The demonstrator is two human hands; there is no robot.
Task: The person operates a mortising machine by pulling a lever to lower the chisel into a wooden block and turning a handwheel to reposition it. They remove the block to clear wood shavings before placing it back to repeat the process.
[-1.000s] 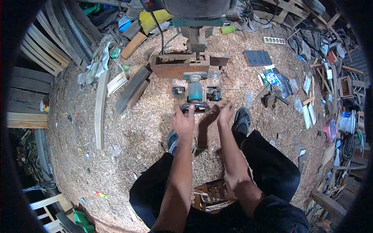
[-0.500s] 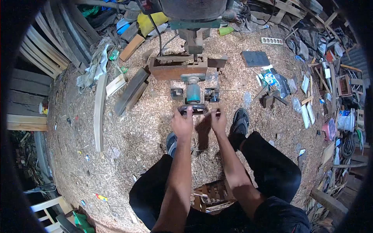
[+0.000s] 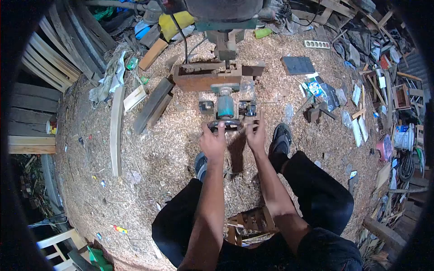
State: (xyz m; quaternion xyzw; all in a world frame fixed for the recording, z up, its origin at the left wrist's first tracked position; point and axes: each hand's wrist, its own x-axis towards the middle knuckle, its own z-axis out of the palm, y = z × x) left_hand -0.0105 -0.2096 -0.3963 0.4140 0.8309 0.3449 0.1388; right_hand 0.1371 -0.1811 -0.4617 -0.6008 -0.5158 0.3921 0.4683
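Note:
A dark handwheel (image 3: 232, 122) sits at the near end of a machine's green cylindrical shaft housing (image 3: 225, 106). My left hand (image 3: 212, 143) is closed on the wheel's left rim, thumb on top and fingers curled around the edge. Just right of the wheel is my right hand (image 3: 256, 137), its fingers apart and pointing up, holding nothing that I can see. Beyond the housing stands a brown wooden trough (image 3: 199, 82) with shavings in it. Above the trough hangs the machine's dark head (image 3: 224, 11), with its spindle (image 3: 227, 54) pointing down.
Wood shavings cover the floor (image 3: 176, 149). A long pale board (image 3: 116, 135) and dark timber pieces (image 3: 153, 106) lie left. To the right are a dark block (image 3: 297, 66), a power strip (image 3: 316, 44) and scattered wrappers. My shoes (image 3: 281, 140) flank the machine, and a slatted wooden piece (image 3: 253, 220) lies below my arms.
My right hand's fingers have opened and stretched upward from a curled position beside the wheel. My left hand stays on the rim. The view has shifted very slightly.

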